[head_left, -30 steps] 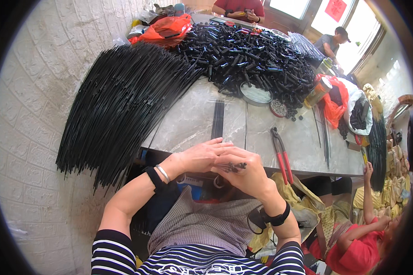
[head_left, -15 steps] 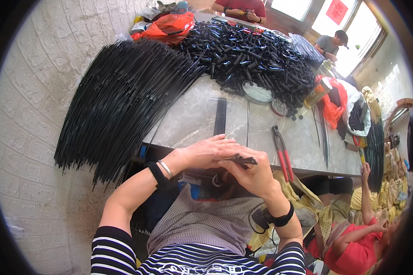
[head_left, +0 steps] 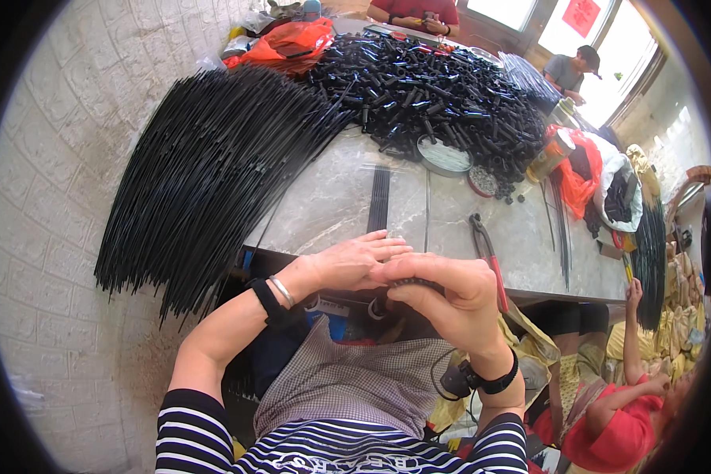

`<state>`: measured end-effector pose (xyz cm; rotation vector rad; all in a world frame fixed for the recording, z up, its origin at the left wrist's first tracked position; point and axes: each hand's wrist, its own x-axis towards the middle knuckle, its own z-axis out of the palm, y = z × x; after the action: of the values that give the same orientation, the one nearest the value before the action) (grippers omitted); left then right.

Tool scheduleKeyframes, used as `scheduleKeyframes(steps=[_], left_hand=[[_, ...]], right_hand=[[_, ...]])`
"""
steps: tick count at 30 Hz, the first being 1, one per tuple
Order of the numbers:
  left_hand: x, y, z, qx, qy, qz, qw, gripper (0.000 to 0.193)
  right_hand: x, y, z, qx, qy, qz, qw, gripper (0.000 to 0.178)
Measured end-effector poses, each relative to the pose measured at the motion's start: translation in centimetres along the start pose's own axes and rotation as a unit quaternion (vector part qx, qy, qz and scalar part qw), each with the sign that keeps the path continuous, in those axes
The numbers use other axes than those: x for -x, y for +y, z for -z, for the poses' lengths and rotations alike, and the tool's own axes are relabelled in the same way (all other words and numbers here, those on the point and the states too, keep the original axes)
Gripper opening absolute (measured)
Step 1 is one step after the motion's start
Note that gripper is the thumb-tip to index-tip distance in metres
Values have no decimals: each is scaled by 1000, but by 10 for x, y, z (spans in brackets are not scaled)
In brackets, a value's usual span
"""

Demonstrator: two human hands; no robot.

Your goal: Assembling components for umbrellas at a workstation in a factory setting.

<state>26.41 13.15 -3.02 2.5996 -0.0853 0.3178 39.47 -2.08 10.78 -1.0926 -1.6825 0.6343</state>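
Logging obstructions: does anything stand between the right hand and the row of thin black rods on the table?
Yes, the left hand lies between the right hand and the black rods, at their near end.

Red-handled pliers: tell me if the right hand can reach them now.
Likely yes: the pliers lie on the grey table just beside the right hand, with nothing between them, though it appears occupied holding dark pieces.

- White lettering point(head_left: 344, 463) runs across the front of my striped shirt point(head_left: 324, 434).
- A red paper sign point(head_left: 581, 16) with a blurred character hangs at the window point(head_left: 620, 47).
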Motion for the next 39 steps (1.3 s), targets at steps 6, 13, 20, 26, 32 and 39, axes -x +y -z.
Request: scheduleKeyframes(steps=[6, 13, 20, 26, 32, 39], left_hand=[[0, 4, 6, 14, -19, -21, 999, 57], [-1, 49, 39, 204, 33, 6, 978, 37], [12, 105, 68, 315, 160, 56, 934, 23], [4, 102, 62, 277, 224, 31, 934, 21], [-4, 100, 62, 301, 226, 15, 927, 24], [0, 101, 67, 312, 205, 42, 927, 39]], right_hand=[[-1, 2, -4, 49, -12, 63, 997, 18], [-4, 7, -3, 52, 17, 65, 996, 15], [-9, 8, 0, 82, 17, 120, 989, 27], [-28, 34, 46, -107, -124, 19, 986, 45], [-74, 205, 123, 299, 107, -107, 942, 26], [-95, 246, 112, 525, 9, -112, 844, 17]])
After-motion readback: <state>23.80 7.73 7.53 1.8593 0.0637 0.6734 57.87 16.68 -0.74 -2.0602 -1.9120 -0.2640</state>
